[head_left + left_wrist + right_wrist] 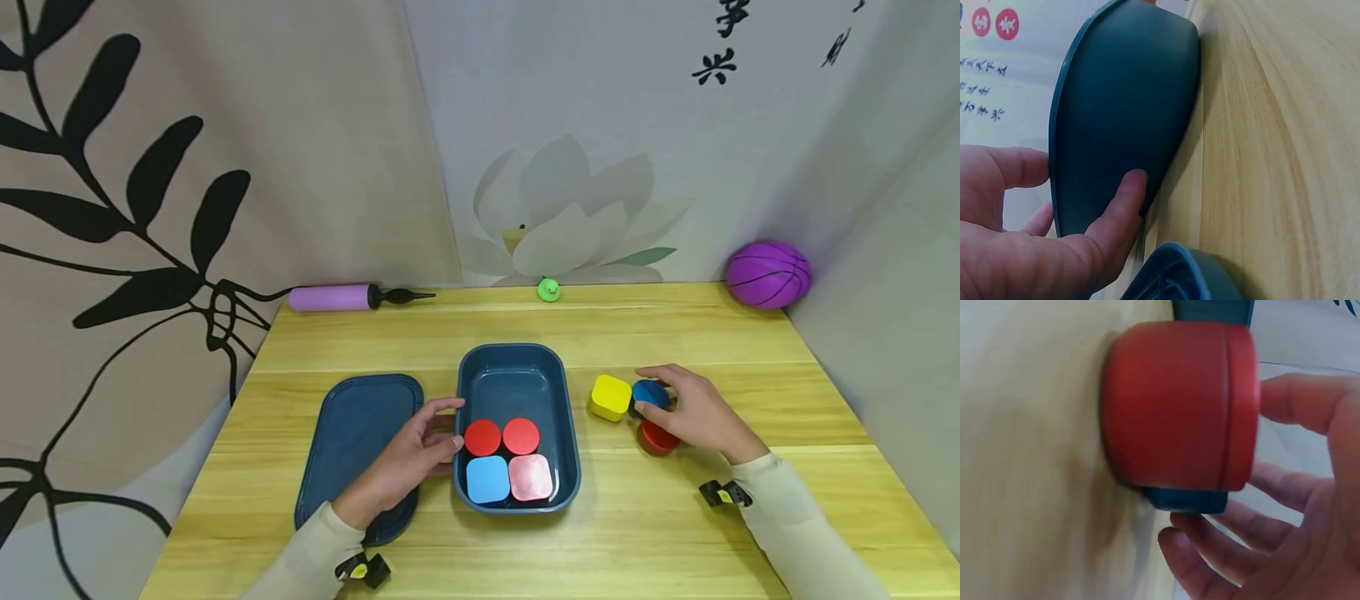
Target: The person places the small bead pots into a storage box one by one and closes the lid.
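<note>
In the head view my left hand (412,450) is at the left wall of a dark blue box (517,367), fingers extended. The left wrist view shows the thumb pressed to the box wall (1122,94) and a fingertip at its rim. Inside the box are two round red lids (482,437), a light blue square lid (487,479) and a pink square one (530,477). My right hand (693,412) holds a blue round-topped container (650,392) between thumb and fingers. A red round container (1172,406) stands right beside it, and a yellow square-topped container (610,396) on its left.
A dark blue flat lid (360,425) lies left of the box, partly under my left forearm. Along the back edge are a purple pump (330,298), a small green duck (548,289) and a purple ball (768,275). A printed curtain (337,142) hangs behind the wooden table (645,533).
</note>
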Motion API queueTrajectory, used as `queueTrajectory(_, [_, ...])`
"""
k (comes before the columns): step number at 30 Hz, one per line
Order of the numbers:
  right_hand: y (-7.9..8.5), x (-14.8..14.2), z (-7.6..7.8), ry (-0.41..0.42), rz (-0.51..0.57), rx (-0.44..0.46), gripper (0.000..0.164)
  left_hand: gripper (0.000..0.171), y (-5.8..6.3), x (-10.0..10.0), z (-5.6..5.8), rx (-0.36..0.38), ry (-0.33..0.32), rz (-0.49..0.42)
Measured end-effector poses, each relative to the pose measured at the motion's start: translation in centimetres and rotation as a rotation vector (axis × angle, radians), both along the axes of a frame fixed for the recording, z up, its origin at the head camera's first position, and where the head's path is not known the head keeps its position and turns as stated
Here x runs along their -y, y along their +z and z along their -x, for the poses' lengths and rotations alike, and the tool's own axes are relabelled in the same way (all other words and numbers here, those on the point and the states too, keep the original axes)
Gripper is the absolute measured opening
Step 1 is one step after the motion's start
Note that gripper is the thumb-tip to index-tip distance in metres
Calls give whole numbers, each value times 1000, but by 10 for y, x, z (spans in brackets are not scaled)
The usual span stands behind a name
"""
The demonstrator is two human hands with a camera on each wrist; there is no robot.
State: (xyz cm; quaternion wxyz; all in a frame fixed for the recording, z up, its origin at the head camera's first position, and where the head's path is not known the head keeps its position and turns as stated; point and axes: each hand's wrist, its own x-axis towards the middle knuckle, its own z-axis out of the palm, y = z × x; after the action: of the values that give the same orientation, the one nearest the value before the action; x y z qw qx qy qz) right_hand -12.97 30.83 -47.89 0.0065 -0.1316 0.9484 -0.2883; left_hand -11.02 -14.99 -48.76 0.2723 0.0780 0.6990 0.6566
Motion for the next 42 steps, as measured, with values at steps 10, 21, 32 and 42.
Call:
queueTrajectory(10, [-2,1,0,-27,-5,61,54,64,1,0,0,0,1,0])
queueTrajectory(21, [1,-3,3,-31,5,64,51,64,-2,1,-1,-4,-4,9])
queueTrajectory(32, [22,-2,8,-42,87,5,52,64,1,2,-1,-9,-10,6])
queueTrajectory(42, [38,14,16,18,117,-79,54,64,0,3,-2,-3,-10,1])
